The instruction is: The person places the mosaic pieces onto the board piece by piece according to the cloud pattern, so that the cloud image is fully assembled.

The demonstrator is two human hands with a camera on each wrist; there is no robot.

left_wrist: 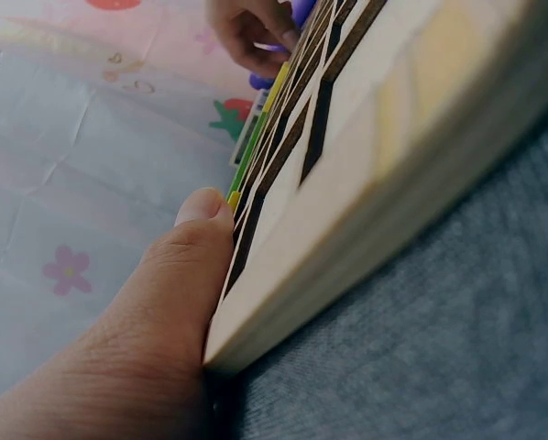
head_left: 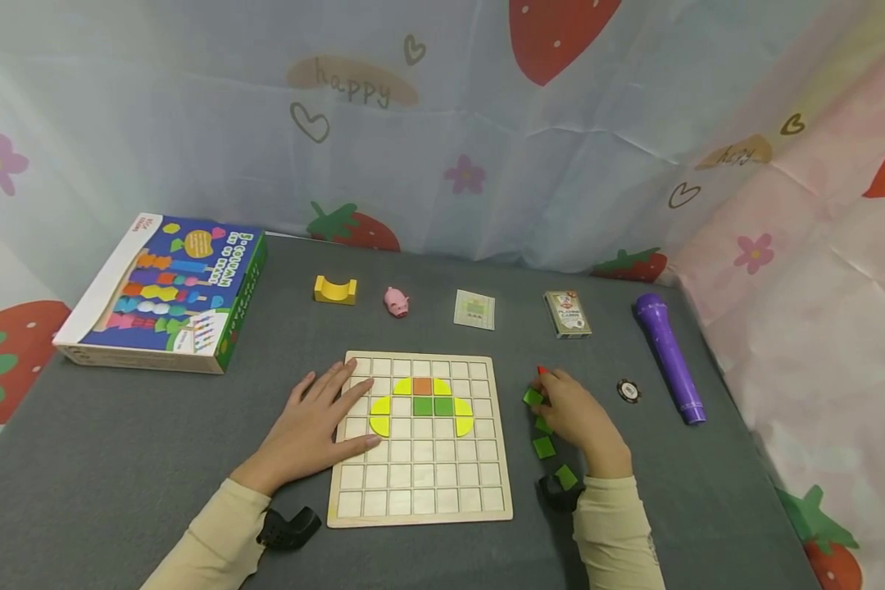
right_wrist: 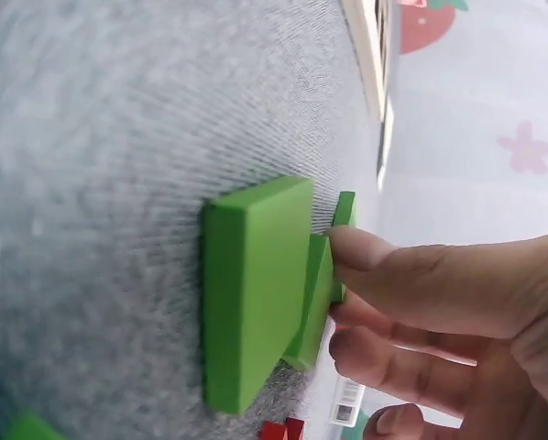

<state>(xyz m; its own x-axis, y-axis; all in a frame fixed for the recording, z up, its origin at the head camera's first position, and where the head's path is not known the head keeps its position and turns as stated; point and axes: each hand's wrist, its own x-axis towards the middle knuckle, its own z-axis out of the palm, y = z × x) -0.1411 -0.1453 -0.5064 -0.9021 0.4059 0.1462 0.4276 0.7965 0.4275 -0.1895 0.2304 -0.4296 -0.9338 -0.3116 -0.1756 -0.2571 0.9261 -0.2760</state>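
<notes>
A wooden grid board (head_left: 422, 496) lies on the table, with yellow rounded pieces (head_left: 379, 406), an orange square (head_left: 422, 386) and two green squares (head_left: 443, 406) on its upper cells. My left hand (head_left: 313, 422) rests spread on the board's left side; its thumb (left_wrist: 178, 266) lies along the edge. Right of the board, my right hand (head_left: 578, 414) pinches a green square tile (head_left: 533, 397) between thumb and fingers. Closer to the wrist camera lie more loose green tiles (right_wrist: 265, 293). A small red piece (head_left: 542, 370) shows by the right fingertips.
Behind the board are a yellow arched block (head_left: 335, 290), a pink pig (head_left: 396, 301), a pattern card (head_left: 475, 310) and a playing-card box (head_left: 568, 315). A round chip (head_left: 629, 391) and purple microphone-shaped object (head_left: 669, 359) lie right. A game box (head_left: 165, 291) stands back left.
</notes>
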